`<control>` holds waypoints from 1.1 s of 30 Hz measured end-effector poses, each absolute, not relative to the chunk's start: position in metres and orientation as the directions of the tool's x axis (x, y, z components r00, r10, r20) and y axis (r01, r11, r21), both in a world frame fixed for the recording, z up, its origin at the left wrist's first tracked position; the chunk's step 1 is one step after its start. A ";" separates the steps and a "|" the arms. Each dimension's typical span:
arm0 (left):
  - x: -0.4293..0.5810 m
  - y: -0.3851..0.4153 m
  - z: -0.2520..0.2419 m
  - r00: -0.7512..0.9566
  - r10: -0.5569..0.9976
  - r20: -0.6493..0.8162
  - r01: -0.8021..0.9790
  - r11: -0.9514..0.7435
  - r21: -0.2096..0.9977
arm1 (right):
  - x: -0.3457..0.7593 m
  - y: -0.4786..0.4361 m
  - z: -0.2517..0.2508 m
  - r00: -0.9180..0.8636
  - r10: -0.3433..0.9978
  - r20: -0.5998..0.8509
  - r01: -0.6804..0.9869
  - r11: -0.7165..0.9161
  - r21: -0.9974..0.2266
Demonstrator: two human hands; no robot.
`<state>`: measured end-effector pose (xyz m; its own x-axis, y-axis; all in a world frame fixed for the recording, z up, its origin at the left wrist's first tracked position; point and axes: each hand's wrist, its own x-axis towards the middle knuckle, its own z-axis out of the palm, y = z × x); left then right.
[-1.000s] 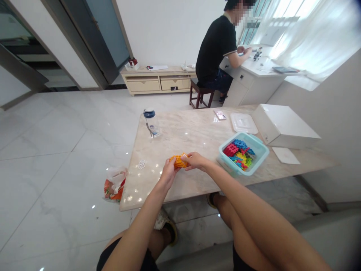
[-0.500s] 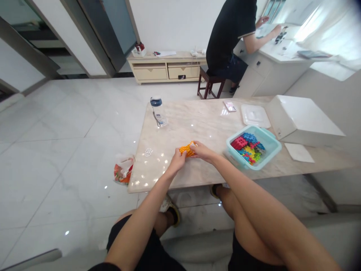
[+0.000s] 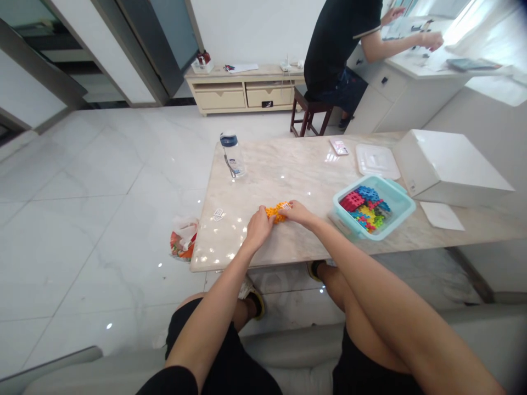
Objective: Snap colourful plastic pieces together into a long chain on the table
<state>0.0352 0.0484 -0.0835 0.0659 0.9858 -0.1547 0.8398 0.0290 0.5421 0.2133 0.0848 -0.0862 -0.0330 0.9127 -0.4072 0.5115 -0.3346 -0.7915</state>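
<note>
An orange toothed plastic block piece lies low over the marble table, held between both hands. My left hand grips its left side with fingers curled. My right hand pinches its right end, fingers pressed together. To the right stands a teal tub holding several coloured interlocking blocks in red, blue, yellow and green.
A clear bottle with a dark cap, a small card, a white lid, a white box and a paper sheet sit on the table. A person in black sits at a far desk. A snack bag lies on the floor.
The camera tilted down and the view shifted; both hands stay on the orange piece, lowering it closer to the tabletop. The far person's arm reached further right.
</note>
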 end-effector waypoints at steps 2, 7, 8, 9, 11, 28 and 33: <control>0.032 0.050 -0.084 0.087 0.986 -0.139 0.868 -0.006 0.496 | 0.217 0.084 -0.084 -0.017 0.923 -0.385 0.657 -0.280 -0.700; 0.023 0.053 -0.087 0.176 0.974 -0.144 0.862 -0.082 0.500 | 0.225 0.078 -0.082 -0.045 0.953 -0.300 0.857 -0.118 -0.502; 0.022 0.053 -0.086 0.204 0.968 -0.143 0.867 -0.111 0.486 | 0.226 0.076 -0.083 -0.057 0.956 -0.288 0.878 -0.089 -0.469; 0.021 0.053 -0.086 0.232 0.962 -0.140 0.876 -0.145 0.460 | 0.227 0.075 -0.083 -0.071 0.958 -0.279 0.896 -0.062 -0.440; 0.020 0.051 -0.084 0.270 0.954 -0.128 0.901 -0.203 0.384 | 0.230 0.073 -0.085 -0.102 0.959 -0.266 0.919 -0.012 -0.393; 0.006 0.041 -0.070 0.289 0.948 -0.133 0.938 -0.253 0.236 | 0.232 0.084 -0.078 -0.363 0.903 -0.232 0.904 0.280 -0.323; 0.015 0.040 -0.062 0.321 0.943 -0.083 0.933 -0.300 0.201 | 0.229 0.081 -0.061 -0.394 0.903 -0.173 0.891 0.328 -0.314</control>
